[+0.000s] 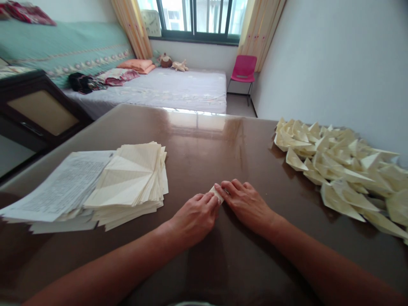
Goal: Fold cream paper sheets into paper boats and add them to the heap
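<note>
A small piece of folded cream paper (216,194) lies at the middle of the brown table (197,157), mostly covered by my fingers. My left hand (198,216) is closed over its near left side, fingers curled and pressed together. From the right, my right hand (245,203) presses on the paper with its thumb and fingers, the fingers bent. Left of my hands rests a stack of creased cream paper sheets (124,174). A heap of folded paper boats (338,161) covers the right side of the table.
Printed sheets (68,182) lie beside the cream stack at the left. Beyond the table stand a bed (191,87) and a pink chair (245,69) under a window. A dark cabinet (44,106) is at the left; a white wall (334,59) borders the right.
</note>
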Action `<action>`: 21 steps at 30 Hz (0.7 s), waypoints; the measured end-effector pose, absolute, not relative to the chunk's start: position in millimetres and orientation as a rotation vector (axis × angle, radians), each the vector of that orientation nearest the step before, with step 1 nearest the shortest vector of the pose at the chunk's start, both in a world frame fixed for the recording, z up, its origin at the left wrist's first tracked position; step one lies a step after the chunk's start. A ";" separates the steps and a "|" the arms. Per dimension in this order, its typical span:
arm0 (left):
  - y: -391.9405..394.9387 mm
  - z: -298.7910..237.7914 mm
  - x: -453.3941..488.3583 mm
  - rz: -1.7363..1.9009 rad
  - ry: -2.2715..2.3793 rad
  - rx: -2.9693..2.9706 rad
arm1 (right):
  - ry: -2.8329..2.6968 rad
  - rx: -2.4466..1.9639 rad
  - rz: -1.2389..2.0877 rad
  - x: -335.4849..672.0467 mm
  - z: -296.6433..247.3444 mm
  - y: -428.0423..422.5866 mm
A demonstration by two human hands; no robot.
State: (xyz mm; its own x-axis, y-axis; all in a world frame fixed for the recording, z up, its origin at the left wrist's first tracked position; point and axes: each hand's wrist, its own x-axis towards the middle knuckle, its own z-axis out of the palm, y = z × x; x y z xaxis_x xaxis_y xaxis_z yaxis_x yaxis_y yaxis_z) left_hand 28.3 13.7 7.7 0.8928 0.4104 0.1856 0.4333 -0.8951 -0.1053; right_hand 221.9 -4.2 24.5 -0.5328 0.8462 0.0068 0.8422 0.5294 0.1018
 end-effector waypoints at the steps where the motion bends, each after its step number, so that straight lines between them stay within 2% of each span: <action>1: 13.5 8.0 28.5 -0.239 -0.659 -2.916 | 2.703 1.499 0.155 220.9 24.6 -6.3; 11: 14.7 8.1 26.9 -0.203 -0.678 -2.934 | 2.687 1.488 0.221 216.2 26.2 -20.6; 21: 14.8 8.2 28.1 -0.164 -0.680 -2.945 | 2.695 1.425 0.129 213.2 39.4 -28.8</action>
State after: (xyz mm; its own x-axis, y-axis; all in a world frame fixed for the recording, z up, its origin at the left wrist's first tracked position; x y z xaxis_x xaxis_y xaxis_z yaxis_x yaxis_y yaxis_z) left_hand 28.1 14.8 8.2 0.8936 0.4294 0.1307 0.4418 -0.8928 -0.0874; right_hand 213.2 -28.8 39.4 -0.5607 0.8270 -0.0399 0.8195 0.5612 0.1164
